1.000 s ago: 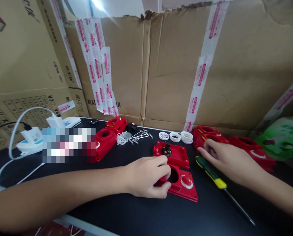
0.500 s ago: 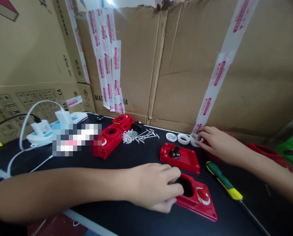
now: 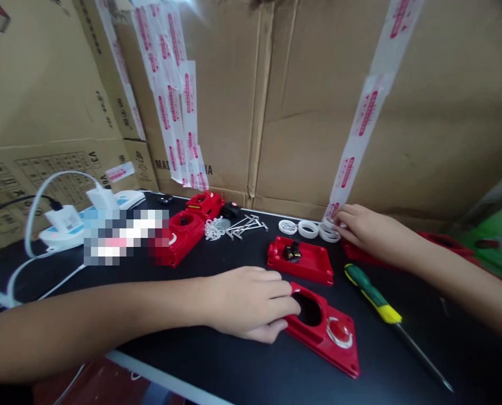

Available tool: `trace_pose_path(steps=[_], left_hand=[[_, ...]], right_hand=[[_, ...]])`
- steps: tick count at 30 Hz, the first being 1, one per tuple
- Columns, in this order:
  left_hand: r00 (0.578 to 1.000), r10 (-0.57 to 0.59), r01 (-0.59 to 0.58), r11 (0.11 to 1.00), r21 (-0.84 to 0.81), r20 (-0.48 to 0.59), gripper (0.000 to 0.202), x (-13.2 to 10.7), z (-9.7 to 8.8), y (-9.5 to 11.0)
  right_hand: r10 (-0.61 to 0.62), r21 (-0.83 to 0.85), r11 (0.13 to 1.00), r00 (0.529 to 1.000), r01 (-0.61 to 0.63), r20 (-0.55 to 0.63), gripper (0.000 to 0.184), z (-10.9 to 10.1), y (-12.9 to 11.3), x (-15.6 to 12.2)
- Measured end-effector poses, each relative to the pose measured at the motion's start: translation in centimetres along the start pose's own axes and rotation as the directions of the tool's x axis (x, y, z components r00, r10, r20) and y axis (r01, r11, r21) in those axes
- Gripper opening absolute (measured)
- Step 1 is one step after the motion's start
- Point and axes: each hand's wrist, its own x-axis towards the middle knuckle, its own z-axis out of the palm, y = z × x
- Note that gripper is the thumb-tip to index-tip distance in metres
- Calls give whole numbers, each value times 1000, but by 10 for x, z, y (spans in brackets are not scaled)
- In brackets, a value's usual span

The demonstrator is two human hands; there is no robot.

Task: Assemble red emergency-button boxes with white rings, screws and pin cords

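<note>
My left hand (image 3: 251,306) is closed on the near-left end of a red plastic cover (image 3: 324,329), which has a large round hole and a red dome. It lies tilted across the black table top. At the back right, my right hand (image 3: 371,233) has its fingertips bent together at the rim of a small white ring-shaped dish (image 3: 330,232); what they pinch, if anything, is hidden. Two similar dishes (image 3: 308,229) sit to its left. Behind the cover is an open red box (image 3: 313,267) with a black and brass part inside.
A green and yellow screwdriver (image 3: 372,292) lies right of the cover. Farther left are metal T-shaped rods (image 3: 247,225), white loops (image 3: 214,229) and assembled red housings (image 3: 185,233). A white power strip (image 3: 60,237) with cables stands at the left. Cardboard (image 3: 221,112) walls the back.
The view has shifted slightly, so most things appear a little farther left and higher. My left hand has slid toward the cover's edge, baring more of the hole. My right hand remains at the dish.
</note>
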Motion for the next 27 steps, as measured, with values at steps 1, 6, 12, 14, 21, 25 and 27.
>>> trace_pose_path(steps=[1,6,12,14,21,25,27], left_hand=[[1000,-11,11,1000,-8,-15,22,0,1,0],[991,-88,77,991,-109,-103,13,-1,6,0],[968,-175,93,918,-386,-182,12,-5,2,-4],[945,-252,145,894,-423,-208,23,-7,0,-6],[947,-306,231,856,-463,-93,48,-5,0,-10],[962,-263,208,880,-427,-75,54,-3,0,-8],[958,-283,237,864,-444,-38,59,-3,0,-6]], right_hand=[[11,-7,1000,1000,-11,-16,37,-5,-4,0],[5,42,999,998,-2,-67,24,-48,-31,-3],[-42,371,926,997,64,-67,7,-80,-101,-26],[-30,450,890,994,76,-108,14,-71,-124,-39],[-6,499,858,973,125,-232,50,-31,-146,-79],[-26,532,833,971,154,-240,46,-30,-146,-78],[30,536,835,961,128,-275,36,-33,-150,-75]])
